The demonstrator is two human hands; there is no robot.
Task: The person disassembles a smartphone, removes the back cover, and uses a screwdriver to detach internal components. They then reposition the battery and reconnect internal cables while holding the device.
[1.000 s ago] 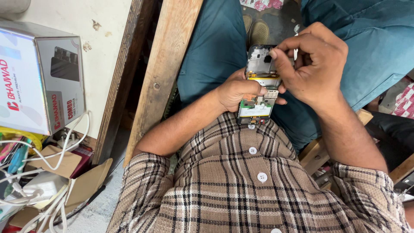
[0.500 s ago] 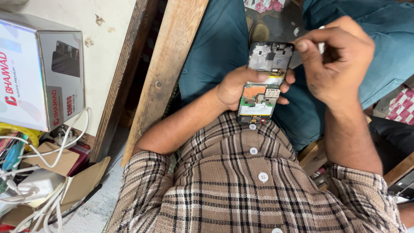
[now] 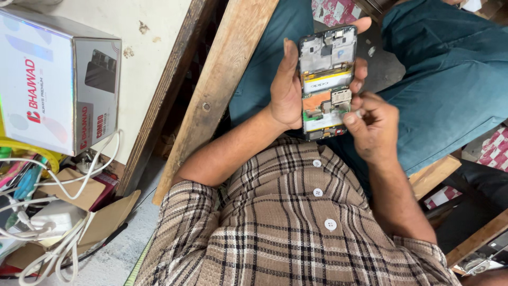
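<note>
An opened phone [image 3: 327, 79] with its back cover off shows a battery, an orange patch and green circuit boards. My left hand [image 3: 290, 90] wraps around it from the left and behind, fingertips showing past its right edge. My right hand [image 3: 373, 126] sits at the phone's lower right, its fingertips pinched against the board near the bottom, possibly on a small part too tiny to make out. Both hands are held above my lap, over teal trousers [image 3: 444, 90] and a brown checked shirt [image 3: 296, 228].
A wooden plank [image 3: 222, 85] slants past my left arm. At the left, a silver and white box [image 3: 58, 85] stands on a pale table [image 3: 153, 47]. White cables [image 3: 58, 233] and cardboard [image 3: 79, 196] lie below it. Wooden seat parts [image 3: 439, 169] are at right.
The phone has been raised and turned more upright in my left hand. My right hand has dropped from the phone's top edge to its lower right corner.
</note>
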